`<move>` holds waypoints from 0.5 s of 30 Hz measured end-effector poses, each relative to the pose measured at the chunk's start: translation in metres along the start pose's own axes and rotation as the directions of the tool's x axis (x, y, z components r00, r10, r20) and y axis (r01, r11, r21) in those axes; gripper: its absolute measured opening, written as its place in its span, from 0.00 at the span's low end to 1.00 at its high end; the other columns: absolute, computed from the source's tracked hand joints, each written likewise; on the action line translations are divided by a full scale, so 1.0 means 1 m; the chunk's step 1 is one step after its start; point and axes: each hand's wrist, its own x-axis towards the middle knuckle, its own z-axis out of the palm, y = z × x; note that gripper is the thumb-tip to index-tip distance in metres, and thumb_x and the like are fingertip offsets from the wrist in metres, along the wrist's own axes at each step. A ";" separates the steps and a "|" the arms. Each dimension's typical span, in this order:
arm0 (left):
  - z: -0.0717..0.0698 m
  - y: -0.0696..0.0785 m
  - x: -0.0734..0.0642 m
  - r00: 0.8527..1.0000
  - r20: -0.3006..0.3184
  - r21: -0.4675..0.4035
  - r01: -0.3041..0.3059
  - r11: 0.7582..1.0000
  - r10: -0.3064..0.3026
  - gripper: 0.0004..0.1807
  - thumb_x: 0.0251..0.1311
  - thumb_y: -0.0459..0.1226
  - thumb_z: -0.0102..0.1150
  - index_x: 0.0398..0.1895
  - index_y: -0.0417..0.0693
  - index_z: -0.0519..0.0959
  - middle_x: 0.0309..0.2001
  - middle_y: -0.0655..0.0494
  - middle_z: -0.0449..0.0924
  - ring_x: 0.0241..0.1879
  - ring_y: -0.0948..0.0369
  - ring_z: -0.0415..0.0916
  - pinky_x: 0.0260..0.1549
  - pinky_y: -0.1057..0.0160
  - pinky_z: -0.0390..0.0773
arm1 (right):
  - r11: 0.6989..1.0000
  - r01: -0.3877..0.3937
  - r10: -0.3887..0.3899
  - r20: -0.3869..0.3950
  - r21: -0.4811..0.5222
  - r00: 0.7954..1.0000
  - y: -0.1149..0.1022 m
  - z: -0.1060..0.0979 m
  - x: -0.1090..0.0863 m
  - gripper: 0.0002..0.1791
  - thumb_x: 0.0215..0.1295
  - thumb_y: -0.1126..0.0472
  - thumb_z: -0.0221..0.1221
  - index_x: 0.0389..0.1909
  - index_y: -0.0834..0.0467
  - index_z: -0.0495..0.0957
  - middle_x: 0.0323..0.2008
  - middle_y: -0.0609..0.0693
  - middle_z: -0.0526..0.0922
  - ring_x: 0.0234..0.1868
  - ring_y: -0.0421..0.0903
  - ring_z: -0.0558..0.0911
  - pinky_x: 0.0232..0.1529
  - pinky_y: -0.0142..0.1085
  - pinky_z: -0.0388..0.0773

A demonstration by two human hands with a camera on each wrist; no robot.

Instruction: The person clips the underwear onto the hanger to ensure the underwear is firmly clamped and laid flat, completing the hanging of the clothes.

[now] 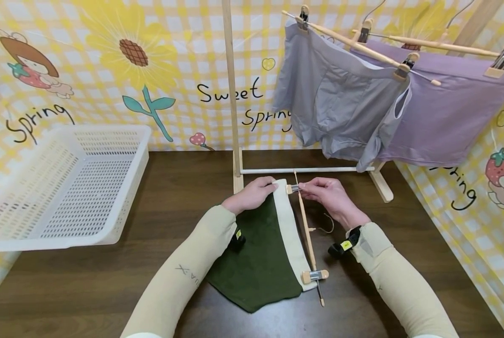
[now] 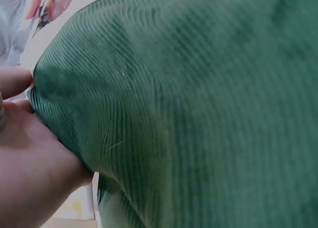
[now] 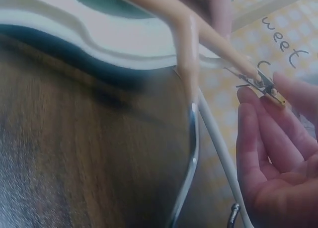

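A dark green ribbed garment [image 1: 256, 253] with a cream waistband [image 1: 289, 225] lies on the table; its kind is unclear. My left hand [image 1: 254, 192] pinches the far end of the waistband between thumb and fingers, as the left wrist view also shows. Along the band lies a wooden clip hanger [image 1: 306, 225], its metal hook pointing right. My right hand [image 1: 330, 195] pinches the hanger's far clip [image 3: 268, 86] by its handles, close to the waistband edge. Whether that clip bites the cloth cannot be made out. The near clip [image 1: 314, 276] sits on the band's near end.
A white perforated basket [image 1: 127, 202] stands at the left. Behind my hands rises a wooden rack [image 1: 232, 94] with a white lower bar [image 1: 302, 170]. Grey shorts [image 1: 336, 89] and a purple garment [image 1: 446, 108] hang from clip hangers at the upper right.
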 end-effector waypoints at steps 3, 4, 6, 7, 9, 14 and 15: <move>0.000 0.002 0.001 1.000 -0.026 -0.028 0.003 1.000 -0.004 0.10 0.79 0.37 0.47 0.45 0.40 0.77 0.40 0.50 0.74 0.42 0.54 0.69 0.44 0.60 0.66 | 1.000 0.006 -0.006 0.012 0.000 1.000 0.000 0.003 0.000 0.08 0.69 0.69 0.64 0.29 0.60 0.84 0.33 0.52 0.88 0.35 0.45 0.87 0.46 0.41 0.83; 0.001 0.002 0.001 0.999 -0.037 -0.034 0.005 0.999 -0.006 0.10 0.79 0.37 0.48 0.46 0.40 0.77 0.42 0.50 0.75 0.43 0.54 0.69 0.45 0.60 0.67 | 1.000 0.006 -0.006 0.014 0.001 1.000 0.000 0.004 0.000 0.08 0.69 0.69 0.64 0.28 0.60 0.84 0.34 0.52 0.88 0.35 0.45 0.87 0.46 0.41 0.83; 0.002 0.002 0.002 0.998 -0.061 -0.041 0.014 0.999 -0.016 0.09 0.79 0.38 0.49 0.48 0.41 0.76 0.45 0.49 0.76 0.45 0.54 0.70 0.46 0.60 0.68 | 1.000 0.003 -0.003 0.017 -0.001 1.000 0.000 0.005 0.000 0.08 0.69 0.69 0.64 0.28 0.60 0.84 0.34 0.52 0.88 0.35 0.45 0.87 0.47 0.42 0.83; 0.003 0.002 0.002 0.997 -0.074 -0.044 0.018 0.999 -0.022 0.09 0.78 0.38 0.49 0.48 0.41 0.75 0.47 0.49 0.76 0.45 0.54 0.70 0.46 0.60 0.68 | 1.000 -0.001 0.001 0.017 -0.004 1.000 0.000 0.006 -0.001 0.07 0.69 0.68 0.64 0.29 0.60 0.84 0.34 0.52 0.88 0.35 0.45 0.87 0.47 0.42 0.83; 0.004 0.003 0.002 0.995 -0.093 -0.045 0.029 0.999 -0.033 0.08 0.78 0.38 0.50 0.48 0.42 0.74 0.49 0.48 0.75 0.45 0.54 0.70 0.47 0.59 0.68 | 1.000 -0.015 0.015 0.018 -0.010 1.000 0.001 0.007 -0.001 0.06 0.69 0.67 0.65 0.31 0.62 0.84 0.35 0.52 0.88 0.36 0.45 0.87 0.47 0.41 0.83; 0.003 0.005 0.001 0.994 -0.103 -0.027 0.041 0.999 -0.043 0.09 0.79 0.40 0.49 0.50 0.44 0.73 0.52 0.48 0.74 0.48 0.53 0.69 0.49 0.57 0.67 | 0.997 -0.063 0.064 0.030 -0.034 0.998 0.003 0.009 -0.001 0.10 0.71 0.62 0.65 0.40 0.67 0.83 0.36 0.53 0.88 0.38 0.45 0.86 0.48 0.40 0.82; 0.003 0.004 0.001 0.994 -0.101 -0.020 0.044 0.999 -0.046 0.10 0.79 0.41 0.49 0.51 0.44 0.73 0.53 0.48 0.74 0.49 0.53 0.69 0.50 0.57 0.67 | 0.997 -0.069 0.070 0.030 -0.038 0.997 0.003 0.009 -0.001 0.12 0.71 0.61 0.65 0.41 0.68 0.83 0.36 0.53 0.88 0.38 0.45 0.86 0.48 0.41 0.82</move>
